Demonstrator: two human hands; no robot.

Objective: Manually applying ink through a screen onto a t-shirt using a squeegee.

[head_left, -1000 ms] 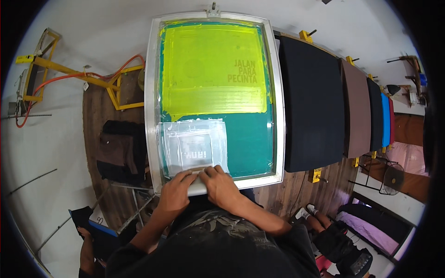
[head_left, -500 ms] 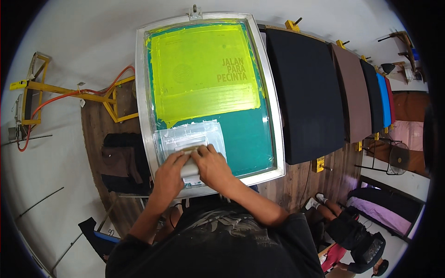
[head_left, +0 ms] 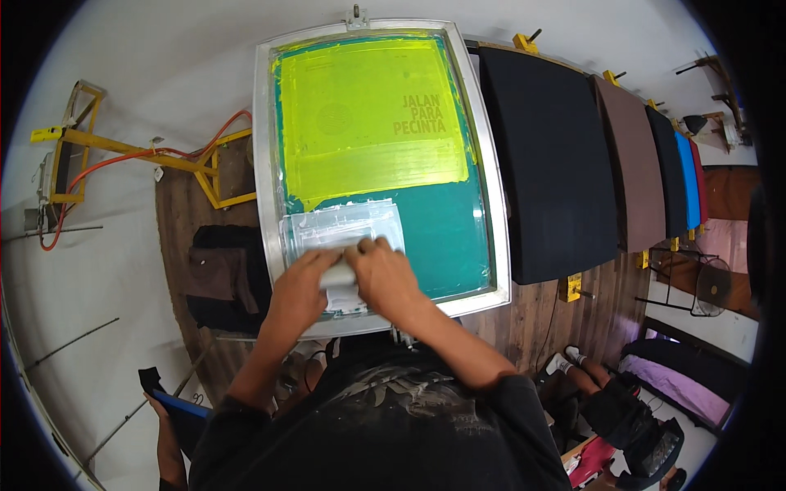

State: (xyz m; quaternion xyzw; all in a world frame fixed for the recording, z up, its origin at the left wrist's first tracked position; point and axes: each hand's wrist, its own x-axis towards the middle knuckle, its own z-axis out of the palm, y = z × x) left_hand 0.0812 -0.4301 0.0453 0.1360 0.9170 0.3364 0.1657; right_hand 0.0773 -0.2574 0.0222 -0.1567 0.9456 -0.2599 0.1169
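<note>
A screen-printing frame [head_left: 264,131] with a metal rim lies in front of me. Its mesh [head_left: 446,237] is green, with a large yellow-green area [head_left: 360,90] over the far part, where a few lettered lines and a faint round mark show. Near its front left, a pale rectangle [head_left: 386,222] smeared with white ink is on the mesh. There my left hand [head_left: 301,282] and my right hand [head_left: 385,274] are closed, side by side, round a greyish squeegee [head_left: 339,276]. The fingers hide much of it, and motion blurs them slightly.
Padded boards covered in black cloth [head_left: 544,164], brown cloth [head_left: 626,164] and blue cloth [head_left: 686,180] line up rightward. A yellow metal stand [head_left: 131,147] with an orange hose is left, above folded dark cloth [head_left: 221,278]. Other people: a person [head_left: 626,409] lower right, an arm [head_left: 169,450] lower left.
The whole view has shifted a little, so the frame sits slightly higher and farther right. Both hands stay on the squeegee over the white-smeared rectangle. Another person's arm has appeared lower left.
</note>
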